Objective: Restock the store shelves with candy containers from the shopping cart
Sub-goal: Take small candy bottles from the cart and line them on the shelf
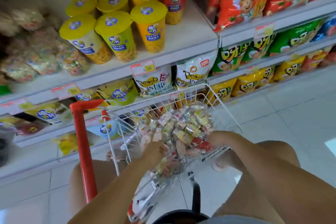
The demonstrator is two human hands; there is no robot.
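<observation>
Closest in, both forearms reach down into the white wire cart [221, 100]. The left hand [154, 151] is buried among the candy containers [183, 127] piled inside it; the right hand [216, 139] presses against the heap's far side. Blur hides whether either has closed on one. With the cart this full, I'd judge most restocking remains.
</observation>
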